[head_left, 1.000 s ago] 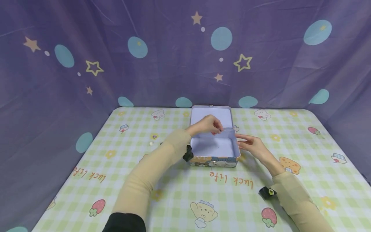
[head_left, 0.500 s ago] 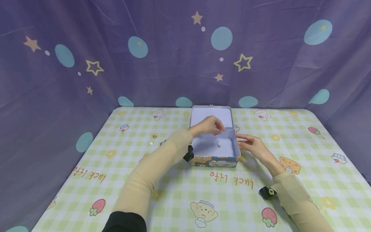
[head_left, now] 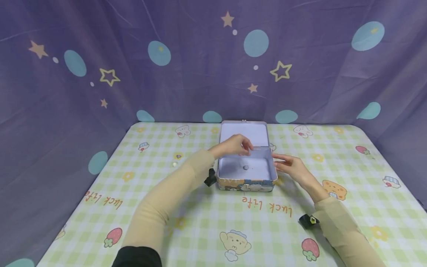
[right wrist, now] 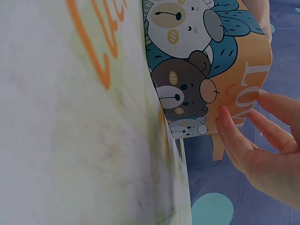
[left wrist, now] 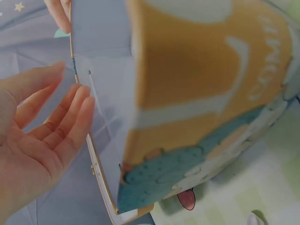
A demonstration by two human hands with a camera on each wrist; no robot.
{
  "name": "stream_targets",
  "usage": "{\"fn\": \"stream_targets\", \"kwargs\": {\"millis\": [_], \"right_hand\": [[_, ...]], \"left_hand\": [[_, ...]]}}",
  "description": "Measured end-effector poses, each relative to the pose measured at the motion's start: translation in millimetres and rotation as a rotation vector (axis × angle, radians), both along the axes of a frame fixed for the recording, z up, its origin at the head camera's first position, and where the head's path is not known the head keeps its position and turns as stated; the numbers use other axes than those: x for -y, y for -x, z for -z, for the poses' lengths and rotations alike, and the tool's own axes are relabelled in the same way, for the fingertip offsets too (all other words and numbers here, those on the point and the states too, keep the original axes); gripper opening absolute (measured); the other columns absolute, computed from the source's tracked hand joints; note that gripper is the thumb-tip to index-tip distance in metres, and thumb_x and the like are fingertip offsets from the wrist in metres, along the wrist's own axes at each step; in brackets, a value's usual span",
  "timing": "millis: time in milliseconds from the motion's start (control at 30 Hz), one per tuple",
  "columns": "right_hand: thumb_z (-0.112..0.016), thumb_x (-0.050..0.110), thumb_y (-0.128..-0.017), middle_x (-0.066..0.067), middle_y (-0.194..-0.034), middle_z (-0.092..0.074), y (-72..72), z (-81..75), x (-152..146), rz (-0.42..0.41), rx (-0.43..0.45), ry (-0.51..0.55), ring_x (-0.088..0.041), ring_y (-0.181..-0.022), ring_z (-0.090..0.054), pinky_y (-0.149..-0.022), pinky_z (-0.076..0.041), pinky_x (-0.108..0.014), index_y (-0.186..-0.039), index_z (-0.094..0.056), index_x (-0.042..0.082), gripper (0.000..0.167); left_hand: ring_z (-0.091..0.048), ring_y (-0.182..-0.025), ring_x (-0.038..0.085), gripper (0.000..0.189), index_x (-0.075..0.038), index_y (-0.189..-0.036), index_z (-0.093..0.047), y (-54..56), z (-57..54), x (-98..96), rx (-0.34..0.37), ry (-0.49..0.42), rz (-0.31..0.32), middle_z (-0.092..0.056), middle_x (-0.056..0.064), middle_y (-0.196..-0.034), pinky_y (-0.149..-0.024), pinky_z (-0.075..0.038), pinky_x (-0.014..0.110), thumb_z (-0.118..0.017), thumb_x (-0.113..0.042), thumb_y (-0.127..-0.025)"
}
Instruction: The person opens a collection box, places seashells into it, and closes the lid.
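Observation:
A tin box (head_left: 247, 185) with a hinged lid (head_left: 243, 132) stands open on the table. Its outside is printed in orange and blue with cartoon bears, clear in the right wrist view. One small greyish roundish piece (head_left: 245, 167) lies on its floor; its kind is too small to tell. Above the tin's back part hovers my left hand (head_left: 237, 144), fingers loosely bent, and the left wrist view shows nothing between them. My right hand (head_left: 291, 167) touches the tin's right wall with its fingertips, fingers extended, as the right wrist view (right wrist: 267, 154) also shows.
Left of the tin, a small whitish piece (head_left: 175, 164) and a small purplish one (head_left: 178, 156) lie on the checked tablecloth (head_left: 197, 237). A purple patterned curtain (head_left: 200, 66) hangs behind the table.
The small piece dropped from my left hand into the tin and shifted slightly left on its floor. My left hand then drew a little left. My right hand stayed at the tin's side.

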State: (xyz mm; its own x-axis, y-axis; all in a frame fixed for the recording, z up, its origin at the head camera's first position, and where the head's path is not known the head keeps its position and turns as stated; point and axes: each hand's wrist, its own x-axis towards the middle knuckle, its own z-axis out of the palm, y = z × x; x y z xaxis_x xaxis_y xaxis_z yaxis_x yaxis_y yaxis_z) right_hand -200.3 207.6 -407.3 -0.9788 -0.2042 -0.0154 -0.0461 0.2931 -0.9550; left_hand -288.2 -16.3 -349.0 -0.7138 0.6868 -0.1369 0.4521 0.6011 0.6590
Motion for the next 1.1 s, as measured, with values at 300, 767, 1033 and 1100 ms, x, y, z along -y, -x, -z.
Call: {"fn": "stream_targets", "kwargs": {"millis": [300, 767, 1033, 1100], "right_hand": [[-0.057, 0.018, -0.086, -0.025, -0.120, -0.050, 1.5, 2.3, -0.6, 0.001, 0.008, -0.023, -0.018, -0.092, -0.061, -0.081, -0.046, -0.022, -0.128, -0.043, -0.002, 0.048], [-0.057, 0.019, -0.086, -0.023, -0.121, -0.049, 0.7, 1.6, -0.3, 0.002, 0.025, -0.037, -0.011, -0.090, -0.061, -0.083, -0.045, -0.023, -0.129, -0.043, 0.000, 0.049], [-0.058, 0.022, -0.086, -0.023, -0.122, -0.049, 0.2, 0.5, -0.6, -0.002, 0.027, -0.035, -0.007, -0.088, -0.061, -0.083, -0.045, -0.023, -0.129, -0.042, 0.000, 0.051], [-0.058, 0.023, -0.086, -0.023, -0.122, -0.049, 0.3, 0.8, -0.6, -0.003, 0.027, -0.033, -0.006, -0.087, -0.060, -0.082, -0.046, -0.022, -0.129, -0.042, 0.000, 0.052]], "left_hand": [[-0.059, -0.080, 0.017, 0.023, -0.001, -0.100, -0.064, -8.8, -2.8, 16.2, -0.092, 0.034, 0.054, -0.065, 0.006, -0.085, -0.068, -0.045, 0.017, -0.065, -0.009, -0.078], [-0.058, -0.082, 0.016, 0.022, -0.007, -0.103, -0.063, -32.6, -14.2, 43.6, -0.068, -0.072, 0.012, -0.062, 0.005, -0.095, -0.070, -0.047, 0.020, -0.063, -0.011, -0.081], [-0.057, -0.083, 0.015, 0.024, -0.005, -0.104, -0.063, -38.2, -14.5, 61.4, -0.122, -0.114, -0.015, -0.062, 0.005, -0.098, -0.073, -0.046, 0.021, -0.063, -0.012, -0.081], [-0.057, -0.083, 0.015, 0.025, -0.005, -0.105, -0.062, -39.1, -14.1, 66.8, -0.122, -0.120, -0.028, -0.062, 0.006, -0.098, -0.073, -0.046, 0.021, -0.063, -0.014, -0.081]]}}
